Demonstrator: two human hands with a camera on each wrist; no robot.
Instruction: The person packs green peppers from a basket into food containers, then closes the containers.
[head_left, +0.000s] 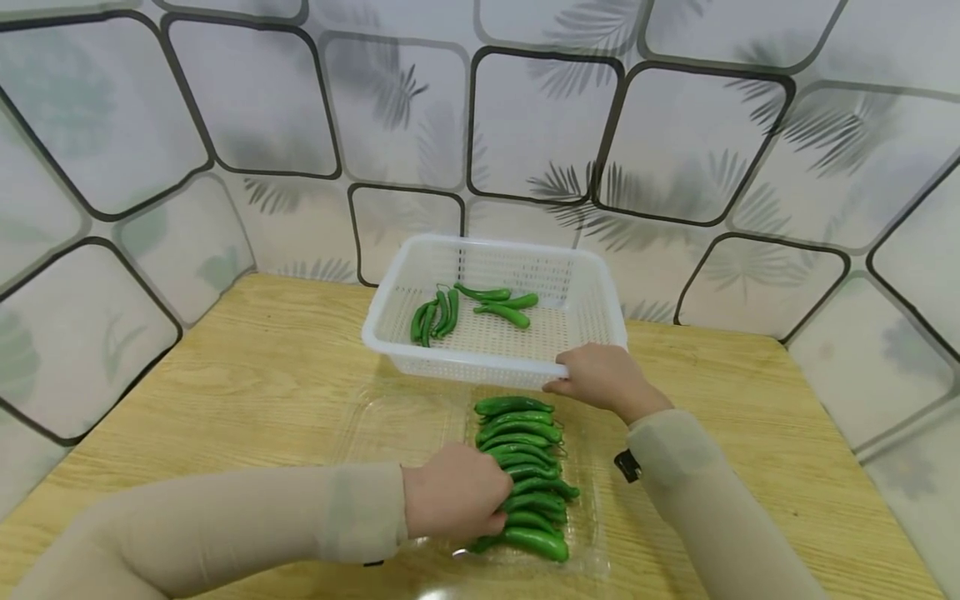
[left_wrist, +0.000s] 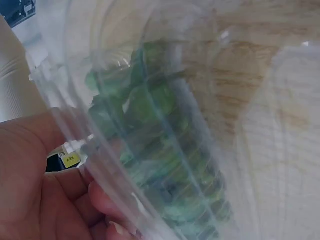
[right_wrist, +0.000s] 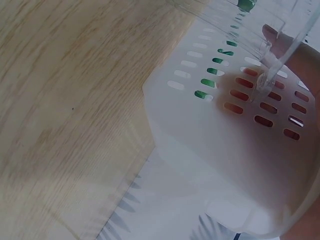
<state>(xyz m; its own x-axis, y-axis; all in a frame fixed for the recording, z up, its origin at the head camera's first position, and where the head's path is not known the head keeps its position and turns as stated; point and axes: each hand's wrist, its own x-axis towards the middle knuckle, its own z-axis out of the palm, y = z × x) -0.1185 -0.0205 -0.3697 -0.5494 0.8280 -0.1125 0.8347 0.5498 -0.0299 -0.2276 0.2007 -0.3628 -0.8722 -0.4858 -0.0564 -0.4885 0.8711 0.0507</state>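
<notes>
A clear plastic clamshell container (head_left: pixel 592 533) lies unfolded on the table, with several green chili peppers (head_left: pixel 521 454) in a row in its right half. My left hand (head_left: pixel 459 492) is at the left ends of the nearer peppers, fingers curled; its fingertips are partly hidden. In the left wrist view, ridged clear plastic crosses in front of these fingers (left_wrist: pixel 97 197), and what they hold is unclear. Behind the container stands a white slotted plastic basket (head_left: pixel 465 362). My right hand (head_left: pixel 603 379) grips its front rim near the right corner; in the right wrist view, fingers show through the slots.
Several loose green peppers (head_left: pixel 442 312) lie inside the basket, in a left and a right group. The wooden table (head_left: pixel 225 392) extends to both sides. A patterned wall covering (head_left: pixel 540 125) rises behind and at the sides.
</notes>
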